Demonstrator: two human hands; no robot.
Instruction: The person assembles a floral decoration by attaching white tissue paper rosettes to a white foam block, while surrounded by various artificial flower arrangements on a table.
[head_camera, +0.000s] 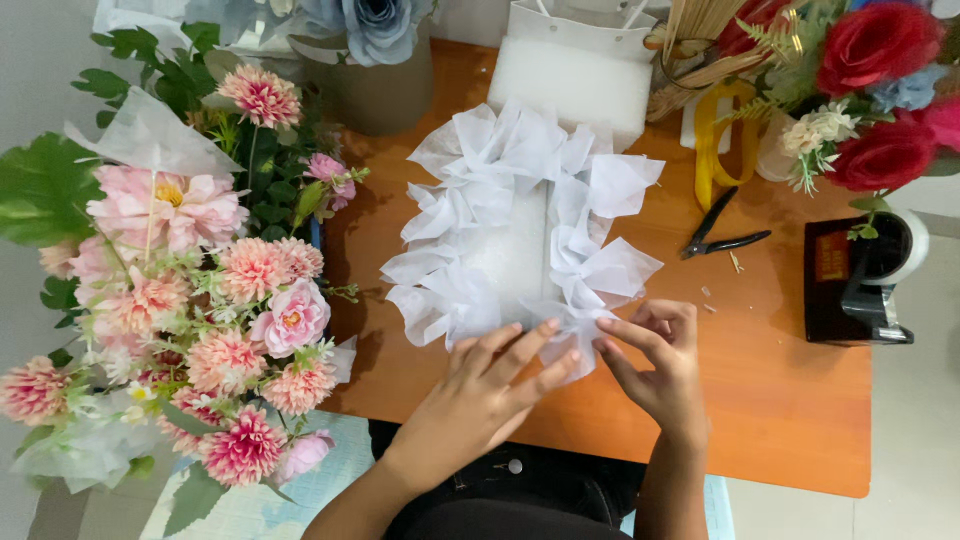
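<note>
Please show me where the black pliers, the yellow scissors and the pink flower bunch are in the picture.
pliers (722, 232), head view, on the black handles near the joint.
scissors (712, 140), head view, on the yellow handle loop.
flower bunch (290, 318), head view, on a pink bloom at its right side.

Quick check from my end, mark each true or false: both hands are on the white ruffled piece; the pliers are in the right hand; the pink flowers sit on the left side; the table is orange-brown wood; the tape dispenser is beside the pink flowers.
1. Both hands are on the white ruffled piece. True: the left hand lies flat on its near edge, the right hand pinches it.
2. The pliers are in the right hand. False: they lie on the table, apart from it.
3. The pink flowers sit on the left. True.
4. The table is orange-brown. True.
5. The tape dispenser is beside the pink flowers. False: it stands at the right edge, under the red roses.
</note>
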